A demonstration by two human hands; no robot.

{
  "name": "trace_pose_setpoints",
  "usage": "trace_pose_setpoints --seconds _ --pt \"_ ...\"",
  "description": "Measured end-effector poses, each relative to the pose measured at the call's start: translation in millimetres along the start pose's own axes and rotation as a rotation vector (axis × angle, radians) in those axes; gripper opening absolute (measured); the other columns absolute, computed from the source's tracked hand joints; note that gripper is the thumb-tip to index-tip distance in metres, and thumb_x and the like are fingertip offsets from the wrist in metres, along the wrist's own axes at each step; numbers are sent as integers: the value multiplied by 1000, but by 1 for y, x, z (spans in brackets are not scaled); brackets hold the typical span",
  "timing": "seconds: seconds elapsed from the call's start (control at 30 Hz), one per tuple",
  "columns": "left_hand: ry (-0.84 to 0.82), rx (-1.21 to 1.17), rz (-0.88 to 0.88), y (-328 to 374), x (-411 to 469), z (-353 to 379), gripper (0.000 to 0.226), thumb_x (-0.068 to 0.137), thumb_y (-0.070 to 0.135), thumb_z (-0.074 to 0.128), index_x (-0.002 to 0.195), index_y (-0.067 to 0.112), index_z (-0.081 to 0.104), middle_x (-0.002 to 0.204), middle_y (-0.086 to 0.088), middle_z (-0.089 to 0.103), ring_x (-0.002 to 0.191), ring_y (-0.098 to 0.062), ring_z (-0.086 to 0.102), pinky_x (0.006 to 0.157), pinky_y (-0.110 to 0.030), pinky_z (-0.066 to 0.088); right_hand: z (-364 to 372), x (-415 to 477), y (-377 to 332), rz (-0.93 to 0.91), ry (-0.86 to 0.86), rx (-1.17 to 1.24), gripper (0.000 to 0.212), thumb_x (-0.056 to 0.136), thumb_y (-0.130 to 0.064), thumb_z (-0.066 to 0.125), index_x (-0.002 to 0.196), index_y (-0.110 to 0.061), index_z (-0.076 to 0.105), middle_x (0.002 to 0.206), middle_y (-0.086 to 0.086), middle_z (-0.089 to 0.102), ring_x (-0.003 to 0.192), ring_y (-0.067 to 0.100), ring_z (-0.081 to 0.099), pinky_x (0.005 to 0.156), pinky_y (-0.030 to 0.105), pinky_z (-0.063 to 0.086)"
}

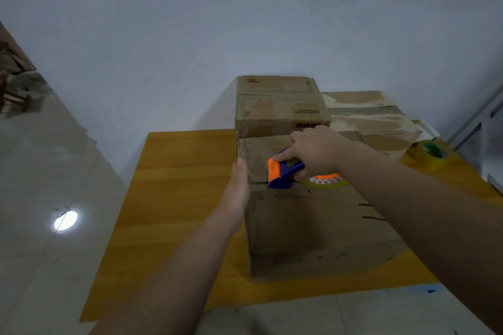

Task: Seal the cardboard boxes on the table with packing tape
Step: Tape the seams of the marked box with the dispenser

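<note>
A large cardboard box (pixel 313 220) stands on the near part of the wooden table (pixel 179 185). My right hand (pixel 315 152) grips a blue and orange tape dispenser (pixel 285 171) and holds it down on the box's top, near the centre seam at the left end. The dispenser's tape roll (pixel 326 182) shows under my wrist. My left hand (pixel 239 187) lies flat, fingers straight, against the box's left side at the top edge.
Behind the near box stands a second box (pixel 280 106), and a third, flatter box (pixel 373 117) with torn tape lies to its right. A spare roll of tape (pixel 430 153) sits at the table's right edge. Tiled floor lies to the left.
</note>
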State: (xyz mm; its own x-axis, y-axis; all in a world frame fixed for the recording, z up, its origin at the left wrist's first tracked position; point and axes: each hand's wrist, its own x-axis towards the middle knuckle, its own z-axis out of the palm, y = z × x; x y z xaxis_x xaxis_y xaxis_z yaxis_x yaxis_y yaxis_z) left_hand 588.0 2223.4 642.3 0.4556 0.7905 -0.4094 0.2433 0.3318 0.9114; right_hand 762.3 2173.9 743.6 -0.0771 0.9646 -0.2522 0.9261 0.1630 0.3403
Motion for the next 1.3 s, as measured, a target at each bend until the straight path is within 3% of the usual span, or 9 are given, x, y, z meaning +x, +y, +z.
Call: trace_pose_setpoints --seconds 0.13,0.23,0.3,0.37,0.63,0.9,1.07,1.2,1.3 --pt "-54 -5 -53 -5 -6 6 89 75 84 20 150 38 9 158 -3 15 142 -29 19 113 -52 20 0 -2 -2 5 12 -17 65 86 -60 53 143 -50 24 113 3 46 97 21 48 69 31 32" --pt "-92 578 270 -6 -1 -10 118 55 91 35 147 35 -16 154 7 -25 142 -19 -17 114 -47 0 0 -5 0 -9 17 -17 66 86 -62 52 144 -50 22 116 4 46 100 21 49 73 31 37" --pt "-176 1043 481 -6 10 -22 127 50 95 35 147 32 -17 149 9 -32 138 -15 -28 112 -43 -10 -1 -6 4 -18 12 -13 68 85 -63 52 145 -50 20 117 4 46 101 22 49 75 32 39" --pt "-248 1210 526 -2 20 -28 127 51 96 32 149 28 -11 151 9 -27 138 -13 -26 113 -42 -9 -1 -7 6 -24 8 -6 71 83 -66 52 145 -49 20 118 4 46 99 21 48 75 31 38" --pt "-224 1197 570 -1 24 -33 113 62 90 34 151 28 4 158 12 2 143 -6 -6 115 -32 6 -9 -21 21 -20 93 52 76 78 -74 50 144 -49 23 103 1 40 82 14 38 66 29 32" --pt "-274 1386 425 4 20 -30 111 63 91 17 148 27 -17 154 11 -22 138 -4 -21 114 -37 -8 30 -86 83 93 -58 -21 65 85 -67 47 144 -51 22 119 1 47 101 19 47 78 30 37" --pt "-29 1643 368 6 6 7 95 80 78 5 147 15 -16 156 -5 -18 143 -17 -18 110 -36 -16 46 -71 80 54 -33 -13 62 86 -64 51 142 -49 30 116 1 48 103 21 47 74 31 30" --pt "-49 1498 413 -6 -9 96 90 80 78 0 149 20 -9 157 1 -12 144 -15 -12 114 -40 -11 53 -70 84 36 -13 -10 62 86 -64 51 142 -49 30 114 3 48 102 22 48 72 32 31" --pt "-9 1454 425 -5 -9 80 71 89 69 5 149 32 -4 158 5 -9 144 -12 -8 114 -39 -7 55 -68 86 11 17 11 61 86 -62 53 141 -48 32 115 2 49 103 22 49 72 33 32"
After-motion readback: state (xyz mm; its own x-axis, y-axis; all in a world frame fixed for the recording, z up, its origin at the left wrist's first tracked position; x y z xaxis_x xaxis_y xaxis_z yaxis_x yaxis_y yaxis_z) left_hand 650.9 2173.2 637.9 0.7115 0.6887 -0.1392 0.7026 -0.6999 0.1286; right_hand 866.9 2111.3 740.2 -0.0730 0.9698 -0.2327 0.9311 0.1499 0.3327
